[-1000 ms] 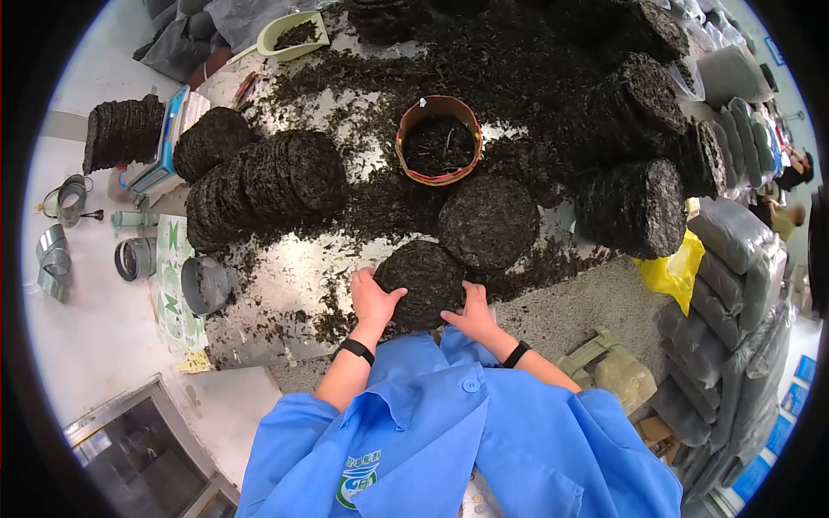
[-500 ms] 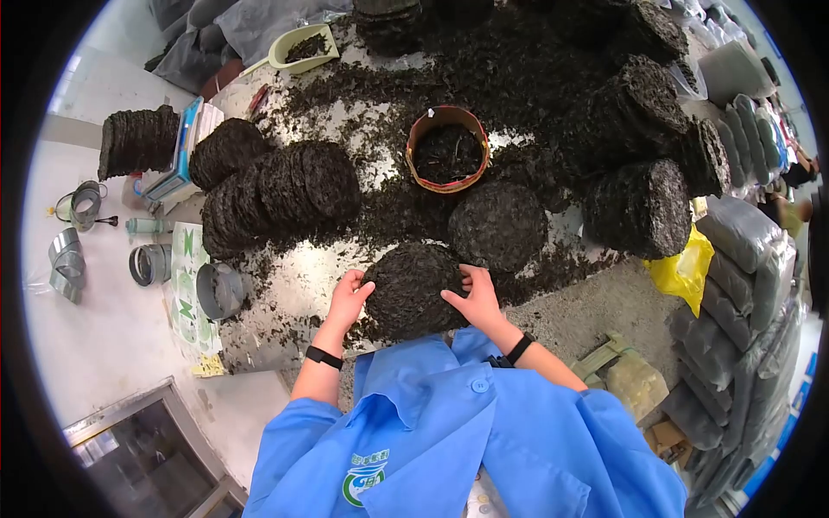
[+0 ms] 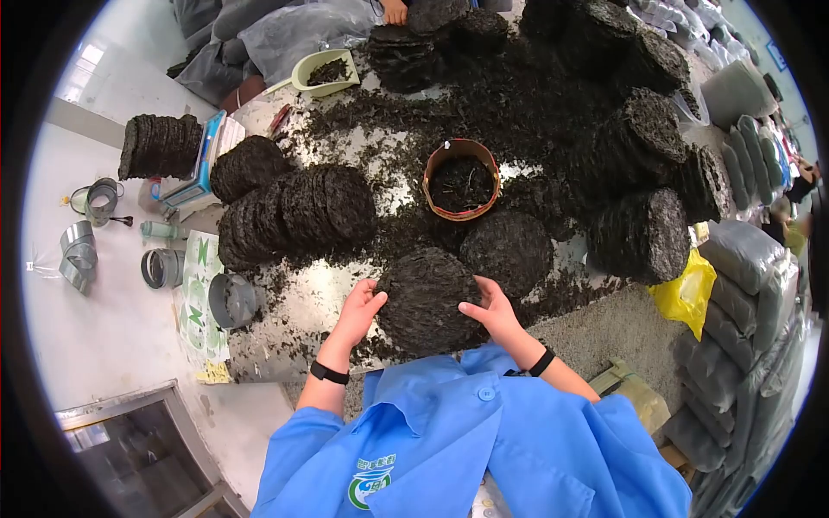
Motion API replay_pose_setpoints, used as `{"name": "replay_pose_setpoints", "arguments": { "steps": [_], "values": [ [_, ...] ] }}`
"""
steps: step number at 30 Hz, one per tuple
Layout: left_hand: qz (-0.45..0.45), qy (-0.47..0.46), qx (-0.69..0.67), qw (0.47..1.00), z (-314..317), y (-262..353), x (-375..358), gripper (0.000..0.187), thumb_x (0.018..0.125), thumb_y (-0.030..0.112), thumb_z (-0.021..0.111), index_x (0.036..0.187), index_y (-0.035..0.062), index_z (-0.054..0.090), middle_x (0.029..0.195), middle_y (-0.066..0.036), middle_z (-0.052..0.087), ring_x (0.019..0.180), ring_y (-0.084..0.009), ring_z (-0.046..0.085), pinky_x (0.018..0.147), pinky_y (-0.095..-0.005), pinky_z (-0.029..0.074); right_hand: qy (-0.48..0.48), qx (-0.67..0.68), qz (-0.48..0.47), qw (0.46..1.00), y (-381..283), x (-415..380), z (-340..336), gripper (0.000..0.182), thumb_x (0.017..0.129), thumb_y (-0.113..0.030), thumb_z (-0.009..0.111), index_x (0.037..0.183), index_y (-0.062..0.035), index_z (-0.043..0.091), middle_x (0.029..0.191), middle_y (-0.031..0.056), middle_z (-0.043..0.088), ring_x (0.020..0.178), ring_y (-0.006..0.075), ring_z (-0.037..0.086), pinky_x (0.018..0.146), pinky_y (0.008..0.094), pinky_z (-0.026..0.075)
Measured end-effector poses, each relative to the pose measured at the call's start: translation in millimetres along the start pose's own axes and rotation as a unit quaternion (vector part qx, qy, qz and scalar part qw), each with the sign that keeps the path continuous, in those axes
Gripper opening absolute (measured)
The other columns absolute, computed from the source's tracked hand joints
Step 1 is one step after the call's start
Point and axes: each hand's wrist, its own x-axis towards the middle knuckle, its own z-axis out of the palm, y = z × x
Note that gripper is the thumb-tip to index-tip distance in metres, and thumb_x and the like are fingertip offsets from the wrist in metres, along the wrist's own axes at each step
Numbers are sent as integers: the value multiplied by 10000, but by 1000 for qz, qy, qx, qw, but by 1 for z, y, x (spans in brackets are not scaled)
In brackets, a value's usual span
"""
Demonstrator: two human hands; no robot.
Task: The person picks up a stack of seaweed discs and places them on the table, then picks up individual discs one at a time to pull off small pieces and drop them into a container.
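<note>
A round dark disc of pressed leaf-like material (image 3: pixel 427 302) is held between both hands near the table's front edge. My left hand (image 3: pixel 361 312) grips its left rim, thumb on top. On the right rim lies my right hand (image 3: pixel 496 312), its thumb also on the upper face; the fingertips below are hidden. Another dark disc (image 3: pixel 508 255) lies flat just behind and to the right. Beyond it stands a round reddish-rimmed container (image 3: pixel 462 180) with dark bits inside. A row of stacked discs (image 3: pixel 298 211) leans at the left.
More disc stacks (image 3: pixel 643 233) stand at the right beside a yellow bag (image 3: pixel 686 293). Loose dark flakes cover much of the table (image 3: pixel 319 293). A scoop (image 3: pixel 326 72) lies at the back left, metal rings (image 3: pixel 233 300) at the left. Another person's hand (image 3: pixel 395 12) shows at the top.
The view has shifted, so the table things appear lower and further right. Both hands still hold the disc, which now looks more fully raised to view. Another person's hand has appeared at the top.
</note>
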Motion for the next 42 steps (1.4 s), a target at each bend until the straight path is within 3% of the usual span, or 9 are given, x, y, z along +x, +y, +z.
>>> {"name": "replay_pose_setpoints", "arguments": {
  "steps": [2,8,11,17,21,34,37,40,42],
  "values": [
    [12,5,-6,1000,15,11,1,331,983,145,658,1252,8,522,885,29,569,796,-39,480,699,-222,416,-71,356,172,916,-15,1,-2,495,893,-22,731,1343,0,525,1294,113,627,1126,210,625,1003,368,502],
    [233,182,201,934,53,4,17,285,946,104,675,1197,12,577,1070,-102,648,911,-160,626,859,-303,516,9,345,202,916,-29,1,-39,445,903,22,683,1322,-26,543,1243,84,660,1118,207,630,990,379,509],
    [146,159,185,959,77,1,12,275,926,103,680,1178,24,601,1093,-114,636,963,-206,646,862,-323,529,42,325,200,924,-27,-3,-76,474,898,8,691,1343,-44,537,1254,85,649,1156,222,608,1018,399,493],
    [442,48,252,860,151,83,-2,215,825,42,734,1034,33,685,976,-119,669,905,-321,656,814,-380,538,4,348,211,913,-53,-7,-73,515,893,28,688,1370,-72,520,1237,69,649,1141,229,626,1000,430,521],
    [393,21,236,888,177,90,6,171,825,36,732,991,47,694,946,-103,690,880,-285,661,732,-374,537,-31,357,199,912,-49,-10,-68,524,893,52,672,1378,-61,507,1253,89,645,1121,230,639,992,446,535],
    [451,52,345,822,193,113,10,118,792,63,754,902,65,713,843,-81,687,784,-290,662,684,-394,540,-66,350,179,917,-60,-8,-64,558,875,89,653,1391,-11,465,1270,80,599,1130,178,616,975,341,523],
    [470,-69,373,797,203,101,4,184,792,108,760,970,74,726,897,-76,682,897,-292,657,798,-408,523,-102,330,186,920,-34,-9,-65,433,891,90,622,1305,-11,547,1188,73,652,1118,176,629,971,331,519],
    [406,44,283,868,181,92,-17,173,850,90,719,1021,82,743,938,-70,667,858,-252,626,805,-367,504,-40,321,190,927,-27,-21,-89,427,880,66,637,1298,16,559,1201,91,665,1118,204,633,1001,354,503],
    [186,150,145,960,145,54,-16,107,925,63,643,1000,59,720,882,-44,624,812,-163,577,744,-286,476,95,26,30,995,-42,-26,-126,372,895,42,626,1263,15,585,1177,95,672,1091,163,618,961,336,506]
  ]
}}
